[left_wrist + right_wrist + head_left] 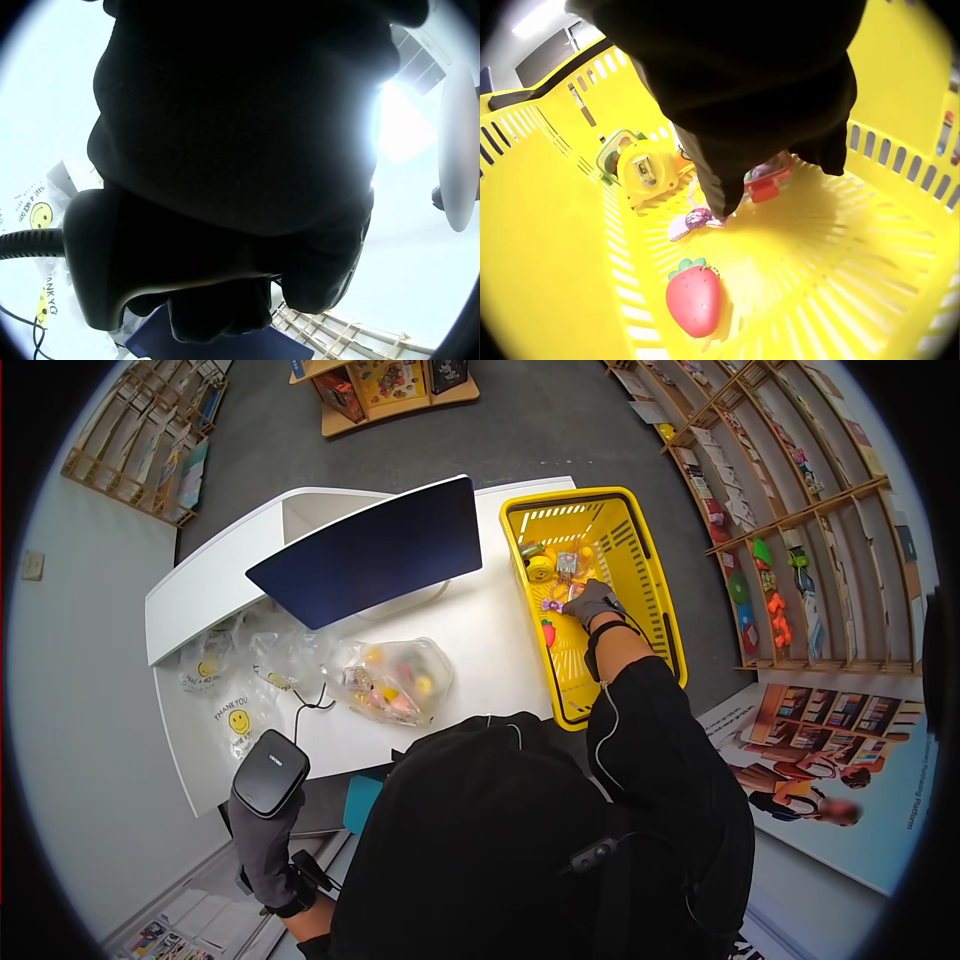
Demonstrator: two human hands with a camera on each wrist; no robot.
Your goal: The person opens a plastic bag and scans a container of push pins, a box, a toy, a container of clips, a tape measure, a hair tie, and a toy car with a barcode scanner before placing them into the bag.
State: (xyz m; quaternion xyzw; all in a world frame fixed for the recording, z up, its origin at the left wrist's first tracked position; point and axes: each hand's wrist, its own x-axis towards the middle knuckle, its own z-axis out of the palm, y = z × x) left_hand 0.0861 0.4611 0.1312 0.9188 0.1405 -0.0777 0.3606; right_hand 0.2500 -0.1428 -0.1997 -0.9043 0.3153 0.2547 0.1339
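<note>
My gloved left hand (265, 845) grips a black handheld scanner (270, 772) at the desk's near left edge; the left wrist view shows its dark handle (172, 251) under curled fingers. Inside the yellow basket (655, 595), my gloved right hand (596, 603) reaches down with its fingertips at a small purple item (698, 218). Whether they pinch it or only touch it is hidden. A red strawberry-shaped toy (694, 301) lies nearby on the basket floor. Beyond are a yellow tape-measure-like object (646, 172) and a red-clipped clear case (768, 182), partly behind the hand.
A monitor (375, 550) stands on the white desk (490, 650) left of the basket. Before it lie a clear bag of colourful items (390, 685) and smiley-printed plastic bags (235, 705). A black cable (315, 705) crosses the desktop. Shelves (800, 510) line the right side.
</note>
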